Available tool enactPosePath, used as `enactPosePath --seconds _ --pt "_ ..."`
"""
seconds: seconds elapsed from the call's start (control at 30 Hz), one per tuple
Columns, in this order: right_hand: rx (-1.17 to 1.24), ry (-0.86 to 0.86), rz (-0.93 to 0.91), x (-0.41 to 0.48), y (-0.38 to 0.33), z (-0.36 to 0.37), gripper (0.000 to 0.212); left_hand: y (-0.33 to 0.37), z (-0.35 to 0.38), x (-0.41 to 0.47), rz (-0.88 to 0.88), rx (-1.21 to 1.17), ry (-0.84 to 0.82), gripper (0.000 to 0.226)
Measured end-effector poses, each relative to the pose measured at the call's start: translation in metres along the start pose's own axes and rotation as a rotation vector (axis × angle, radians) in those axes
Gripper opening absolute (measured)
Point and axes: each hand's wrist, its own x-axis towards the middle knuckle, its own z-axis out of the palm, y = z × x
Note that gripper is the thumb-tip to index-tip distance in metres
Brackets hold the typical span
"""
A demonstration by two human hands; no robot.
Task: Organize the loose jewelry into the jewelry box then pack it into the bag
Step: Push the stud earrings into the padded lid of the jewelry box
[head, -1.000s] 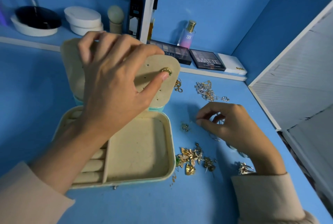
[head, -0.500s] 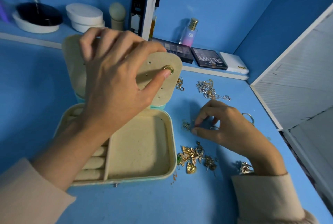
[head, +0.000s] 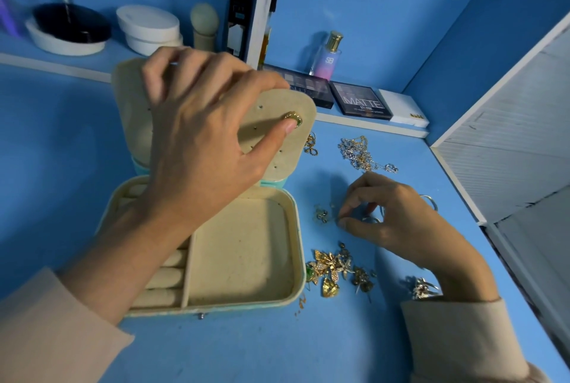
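An open cream-lined jewelry box [head: 296, 228] lies on the blue table, its lid panel [head: 277, 163] standing up. My left hand [head: 203, 148] grips the panel's top edge, the thumb pressing a gold earring [head: 294, 116] against it. My right hand [head: 394, 225] rests on the table to the right of the box, thumb and forefinger pinching a tiny piece beside a small earring [head: 320, 216]. Loose gold pieces [head: 336, 268] lie by the box's right front corner. Tangled chains [head: 357, 151] sit farther back. A ring [head: 430, 199] and a silver piece [head: 424, 288] flank my right wrist.
On the back ledge lie two makeup palettes [head: 361, 100], a perfume bottle [head: 328, 57] and a small white box [head: 404, 108]. On the left shelf are white round containers [head: 148, 28], a black dish [head: 71, 25] and a sponge [head: 203, 25]. A white panel [head: 509, 123] borders the table's right side.
My right hand has slid a little left toward the small earring and closed its pinch, uncovering a ring behind it. My left hand keeps its hold on the lid panel.
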Motion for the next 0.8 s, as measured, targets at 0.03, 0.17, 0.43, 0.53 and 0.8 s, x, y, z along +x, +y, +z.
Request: enactPosePath --seconds 0.03,0.17,0.43,0.53,0.8 --pt "0.005 0.035 -0.007 0.0008 0.0010 0.0008 0.022 0.0000 0.0000 -0.0001 -0.001 0.001 0.001 0.028" --pt "0.010 0.099 -0.018 0.0035 0.0025 0.0049 0.021 -0.0004 0.0003 -0.0003 -0.009 -0.003 0.000 0.028" --pt "0.025 0.077 0.008 0.0021 0.0031 0.0005 0.021 -0.0001 0.0009 -0.0002 -0.012 -0.005 0.007 0.029" --pt "0.022 0.075 0.001 0.0013 0.0020 -0.0017 0.029 0.0000 0.0008 0.0000 -0.013 -0.008 0.005 0.029" --pt "-0.018 0.099 0.004 0.0027 0.0029 0.0052 0.016 0.0008 -0.0005 0.0006 -0.012 -0.013 -0.017 0.029"
